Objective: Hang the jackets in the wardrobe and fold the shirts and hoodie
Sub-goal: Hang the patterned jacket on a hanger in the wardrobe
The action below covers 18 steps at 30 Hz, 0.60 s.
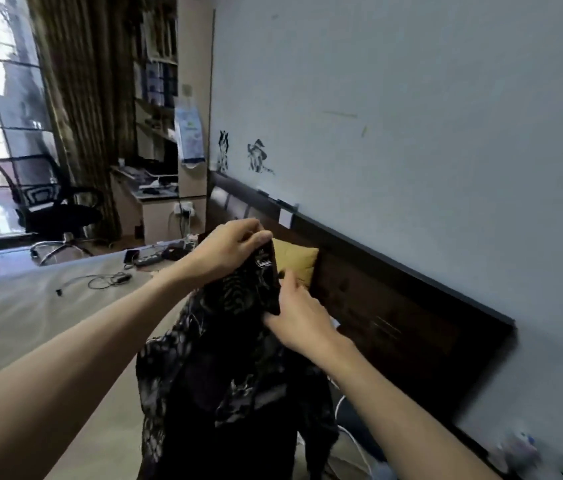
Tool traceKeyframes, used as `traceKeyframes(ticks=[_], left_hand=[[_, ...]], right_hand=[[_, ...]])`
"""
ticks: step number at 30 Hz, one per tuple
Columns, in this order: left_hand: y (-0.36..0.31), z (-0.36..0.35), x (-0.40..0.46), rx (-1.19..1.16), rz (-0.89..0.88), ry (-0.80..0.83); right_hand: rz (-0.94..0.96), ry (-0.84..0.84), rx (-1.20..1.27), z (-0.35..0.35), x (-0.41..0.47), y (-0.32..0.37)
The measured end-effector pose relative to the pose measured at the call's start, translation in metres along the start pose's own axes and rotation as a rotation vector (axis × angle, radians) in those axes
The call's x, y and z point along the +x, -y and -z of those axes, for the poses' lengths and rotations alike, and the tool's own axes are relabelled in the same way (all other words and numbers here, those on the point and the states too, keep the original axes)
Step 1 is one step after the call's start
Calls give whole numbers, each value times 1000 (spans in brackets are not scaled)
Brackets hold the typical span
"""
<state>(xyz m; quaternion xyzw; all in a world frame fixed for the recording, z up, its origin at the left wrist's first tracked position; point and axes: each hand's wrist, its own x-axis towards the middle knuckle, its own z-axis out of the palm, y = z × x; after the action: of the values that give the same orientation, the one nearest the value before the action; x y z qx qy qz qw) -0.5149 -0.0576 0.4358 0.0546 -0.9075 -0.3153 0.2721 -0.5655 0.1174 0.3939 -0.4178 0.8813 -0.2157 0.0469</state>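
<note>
Gripping shirt collar | left hand above | right hand beside

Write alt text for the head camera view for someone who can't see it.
Both hands hold up a dark patterned shirt over a bed: the left hand pinches its collar, the right hand grips it just below. Behind are a yellow pillow, dark headboard and office chair.
</note>
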Motion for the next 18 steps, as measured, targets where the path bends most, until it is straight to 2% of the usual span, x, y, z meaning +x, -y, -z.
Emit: traceKeyframes(ticks=[2,4,7,9,15,18], left_hand=[[-22,1,6,-57,-62,50],[-43,2,12,-102,-104,121],[-69,-3,25,-165,-137,207],[-83,-9,40,-187,-153,268],[-134,-43,89,-116,-192,472],[-153,-78,107,-156,-104,690]], right_hand=[[-92,-2,196,9,-2,-27],[-55,-45,289,23,-6,-55],[84,112,368,59,-24,-79],[95,159,380,88,-40,-100],[14,-102,381,178,-80,-192],[-20,-319,474,226,-101,-224]])
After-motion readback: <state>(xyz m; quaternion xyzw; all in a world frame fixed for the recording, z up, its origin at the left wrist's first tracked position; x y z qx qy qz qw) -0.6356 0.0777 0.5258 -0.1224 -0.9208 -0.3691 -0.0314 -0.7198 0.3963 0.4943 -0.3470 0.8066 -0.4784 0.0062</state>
